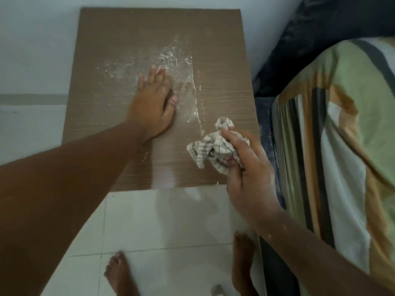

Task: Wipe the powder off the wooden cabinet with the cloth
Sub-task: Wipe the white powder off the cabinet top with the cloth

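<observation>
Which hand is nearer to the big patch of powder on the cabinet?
Left. The left hand lies flat, touching the powder; the right hand grips the cloth near the cabinet front.

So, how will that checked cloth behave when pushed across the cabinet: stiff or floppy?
Probably floppy: the cloth is bunched in loose folds in the right hand, with its corners sticking out. It looks light, since one hand holds it easily. Pushed over the cabinet top, it would likely crumple rather than slide flat through the powder.
</observation>
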